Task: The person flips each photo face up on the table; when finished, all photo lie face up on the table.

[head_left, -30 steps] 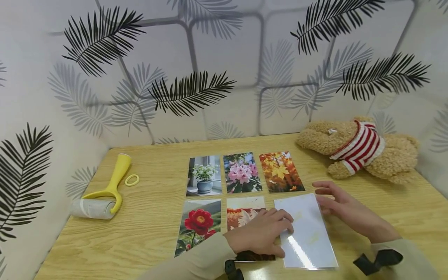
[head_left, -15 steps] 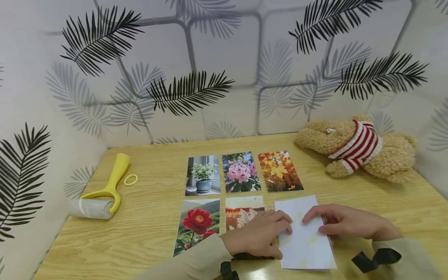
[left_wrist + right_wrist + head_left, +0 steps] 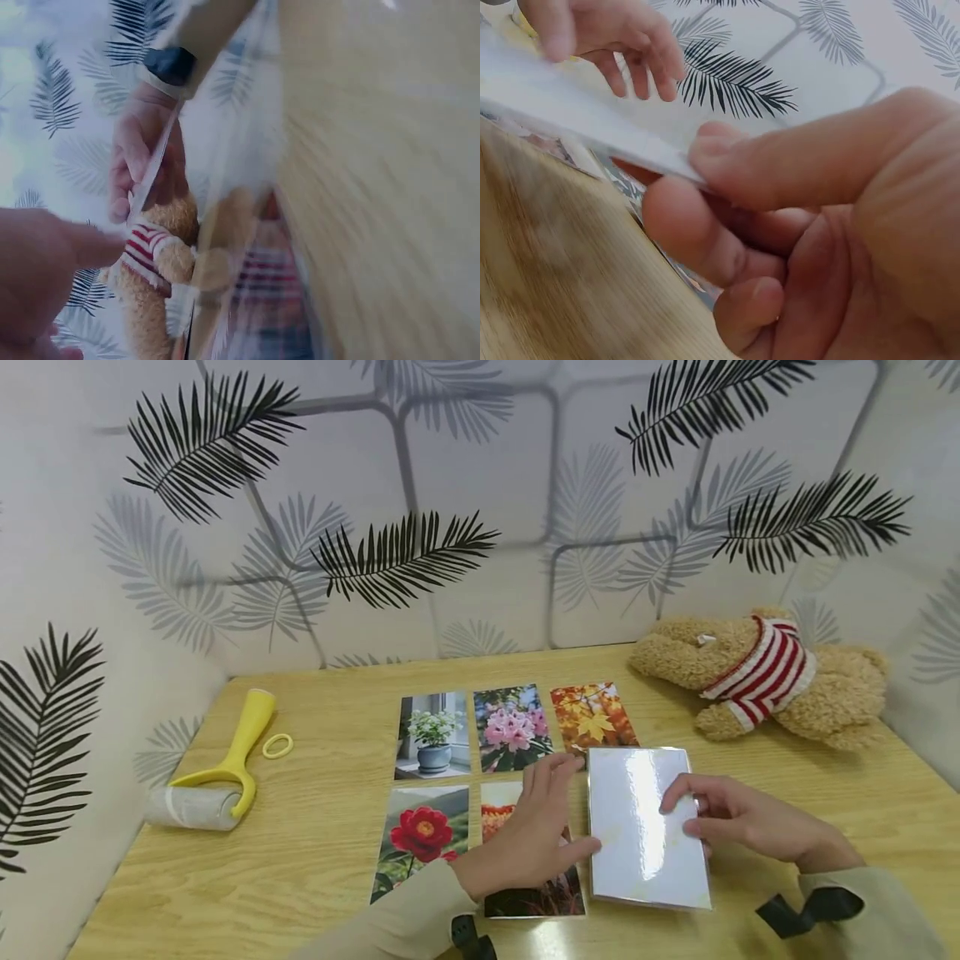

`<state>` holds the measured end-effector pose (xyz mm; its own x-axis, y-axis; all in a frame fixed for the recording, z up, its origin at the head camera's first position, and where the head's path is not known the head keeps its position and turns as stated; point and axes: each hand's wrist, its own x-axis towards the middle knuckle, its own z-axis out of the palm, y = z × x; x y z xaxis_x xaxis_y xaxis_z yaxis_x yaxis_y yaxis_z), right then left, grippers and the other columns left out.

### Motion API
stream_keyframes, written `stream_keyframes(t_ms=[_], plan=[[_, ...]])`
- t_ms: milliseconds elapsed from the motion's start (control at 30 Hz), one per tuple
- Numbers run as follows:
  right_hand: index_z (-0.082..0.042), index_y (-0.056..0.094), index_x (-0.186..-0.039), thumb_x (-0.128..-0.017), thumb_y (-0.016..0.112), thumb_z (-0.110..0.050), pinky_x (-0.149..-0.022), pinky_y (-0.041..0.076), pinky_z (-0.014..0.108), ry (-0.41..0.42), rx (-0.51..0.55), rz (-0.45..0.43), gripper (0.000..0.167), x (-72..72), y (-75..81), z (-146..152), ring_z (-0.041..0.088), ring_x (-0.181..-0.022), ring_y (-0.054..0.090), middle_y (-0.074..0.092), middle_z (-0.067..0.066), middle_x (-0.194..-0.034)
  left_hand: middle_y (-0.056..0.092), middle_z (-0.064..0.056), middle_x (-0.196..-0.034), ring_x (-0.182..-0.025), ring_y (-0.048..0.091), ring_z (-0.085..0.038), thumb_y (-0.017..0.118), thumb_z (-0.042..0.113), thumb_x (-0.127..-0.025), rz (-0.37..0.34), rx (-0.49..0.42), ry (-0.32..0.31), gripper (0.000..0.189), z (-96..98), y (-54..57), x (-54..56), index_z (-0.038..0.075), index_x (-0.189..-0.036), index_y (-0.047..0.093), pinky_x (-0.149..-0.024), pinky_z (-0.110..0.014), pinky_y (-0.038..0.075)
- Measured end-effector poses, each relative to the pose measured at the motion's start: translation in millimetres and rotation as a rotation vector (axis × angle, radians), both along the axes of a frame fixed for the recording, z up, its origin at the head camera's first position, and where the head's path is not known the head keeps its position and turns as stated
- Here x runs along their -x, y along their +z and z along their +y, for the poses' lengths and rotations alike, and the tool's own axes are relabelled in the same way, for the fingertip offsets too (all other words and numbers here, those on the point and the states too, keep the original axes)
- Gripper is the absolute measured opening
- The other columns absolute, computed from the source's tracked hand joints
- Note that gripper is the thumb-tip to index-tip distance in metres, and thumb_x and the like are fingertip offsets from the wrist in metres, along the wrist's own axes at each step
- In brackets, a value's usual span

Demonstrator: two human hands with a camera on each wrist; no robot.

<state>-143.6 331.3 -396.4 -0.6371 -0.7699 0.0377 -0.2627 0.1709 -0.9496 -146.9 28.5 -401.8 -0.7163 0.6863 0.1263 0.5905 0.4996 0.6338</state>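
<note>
My right hand point(image 3: 757, 822) pinches the right edge of a photo card point(image 3: 626, 843), its glossy white back facing up. In the right wrist view thumb and fingers grip the card's edge, and the card is raised off the wooden table. My left hand point(image 3: 521, 839) is at the card's left side, fingers extended and thumb at its edge; whether the thumb touches it I cannot tell. Beneath the left hand lies a partly hidden autumn photo point(image 3: 536, 897). The red flower photo point(image 3: 423, 835) lies left of it. The raised card overlaps the bottom of the maple leaf photo point(image 3: 596, 722).
The potted plant photo point(image 3: 433, 735) and pink flower photo point(image 3: 512, 731) lie in the back row. A yellow-handled lint roller point(image 3: 236, 756) and a yellow ring point(image 3: 277, 746) are at the left. A teddy bear point(image 3: 690, 652) in a striped top lies back right, near the patterned wall.
My right hand has moved onto the white-backed card, gripped its right edge and raised it from the table. My left hand has lifted and spread its fingers beside it.
</note>
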Motion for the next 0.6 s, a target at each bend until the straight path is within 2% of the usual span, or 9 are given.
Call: stream_keyframes(t_ms=[67,200,300,400,500,600], plan=[[-0.003,0.048,-0.119,-0.097,0.043,0.008,-0.054,0.047,0.034,0.000,0.034,-0.003,0.025,0.9,-1.0,-1,0.023,-0.062,0.053,0.049,0.021,-0.073,0.027,-0.015,-0.147,-0.124,0.038,-0.024,0.061,0.024,-0.095,-0.148,-0.146,0.046,0.074,-1.4,1.3,0.4,0.004,-0.150,0.016,-0.095,-0.031,0.044],[-0.002,0.047,-0.119,-0.097,0.041,0.010,-0.058,0.051,0.032,-0.002,0.110,-0.037,0.026,1.2,-3.1,-2,0.011,-0.068,0.057,0.049,0.014,-0.074,0.048,-0.017,-0.137,-0.107,0.058,-0.023,0.053,0.012,-0.098,-0.525,-0.445,0.085,0.060,0.9,5.8,0.2,0.002,-0.149,0.024,-0.080,-0.027,0.051],[-0.003,0.048,-0.119,-0.097,0.042,0.008,-0.060,0.052,0.031,-0.025,0.101,-0.045,0.025,1.4,-4.3,-5,0.009,-0.070,0.057,0.053,0.002,-0.079,0.058,-0.017,-0.124,-0.089,0.063,-0.018,0.050,0.004,-0.098,-0.729,-0.585,0.109,0.051,2.7,8.3,-1.7,0.004,-0.146,0.034,-0.070,-0.029,0.054],[-0.004,0.052,-0.121,-0.097,0.045,0.006,-0.061,0.052,0.030,-0.050,0.041,-0.009,0.026,1.0,-3.9,-9,0.012,-0.070,0.057,0.058,-0.004,-0.089,0.061,-0.014,-0.111,-0.071,0.060,-0.014,0.050,-0.002,-0.097,-0.829,-0.643,0.123,0.048,3.2,9.3,-4.4,0.008,-0.142,0.040,-0.062,-0.032,0.056],[-0.008,0.059,-0.122,-0.095,0.054,0.001,-0.060,0.049,0.026,-0.120,-0.068,0.137,0.029,-2.8,-0.8,-12,0.009,-0.071,0.054,0.056,-0.002,-0.099,0.059,-0.012,-0.105,-0.058,0.057,-0.016,0.050,-0.003,-0.096,-0.872,-0.667,0.125,0.047,4.0,8.4,-6.1,0.010,-0.141,0.041,-0.059,-0.037,0.057],[-0.014,0.065,-0.120,-0.091,0.063,-0.005,-0.065,0.049,0.023,-0.220,-0.195,0.292,0.030,-8.2,3.1,-17,0.003,-0.078,0.053,0.047,0.009,-0.109,0.056,-0.013,-0.110,-0.053,0.056,-0.018,0.050,-0.003,-0.095,-0.881,-0.679,0.138,0.049,5.2,7.1,-6.6,0.009,-0.141,0.041,-0.057,-0.040,0.057]])
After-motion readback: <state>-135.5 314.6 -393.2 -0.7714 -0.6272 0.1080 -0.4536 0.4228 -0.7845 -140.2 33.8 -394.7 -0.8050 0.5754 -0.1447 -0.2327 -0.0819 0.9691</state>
